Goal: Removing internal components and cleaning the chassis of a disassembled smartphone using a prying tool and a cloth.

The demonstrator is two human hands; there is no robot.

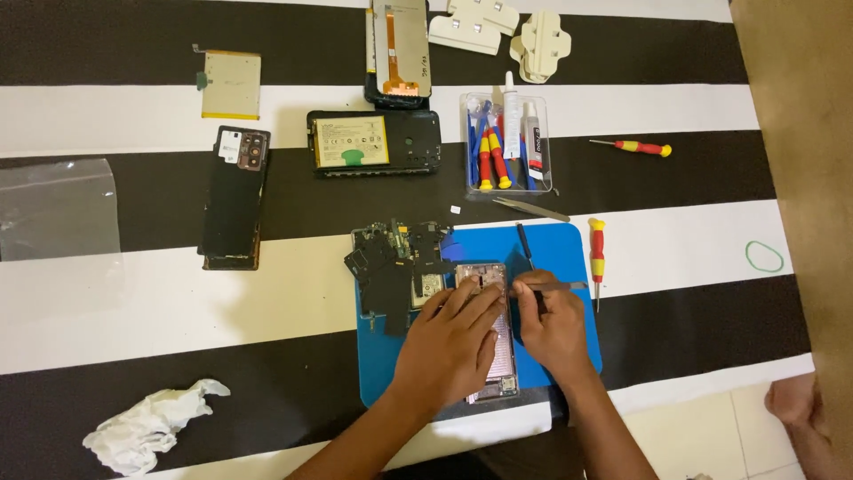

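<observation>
Item: opened phone [491,333] on the blue mat [569,244], long axis running away from me, directly under my left hand [451,342] pressed flat and open on it; right hand [553,327] alongside, pinching tweezers [560,285] at its top end

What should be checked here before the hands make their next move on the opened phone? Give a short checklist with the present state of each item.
1. Opened phone lies on the blue mat: ok.
2. Left hand rests flat on the phone and steadies it: ok.
3. Right hand has tweezers in its grip, tips pointing toward the phone's top end: ok.
4. What the tweezer tips touch: cannot tell, too small and partly hidden by fingers.
5. Removed black parts sit piled at the mat's left edge, right beside the phone: not ok, crowded.
6. Spare red and yellow screwdriver lies at the mat's right edge, close by: ok.
</observation>
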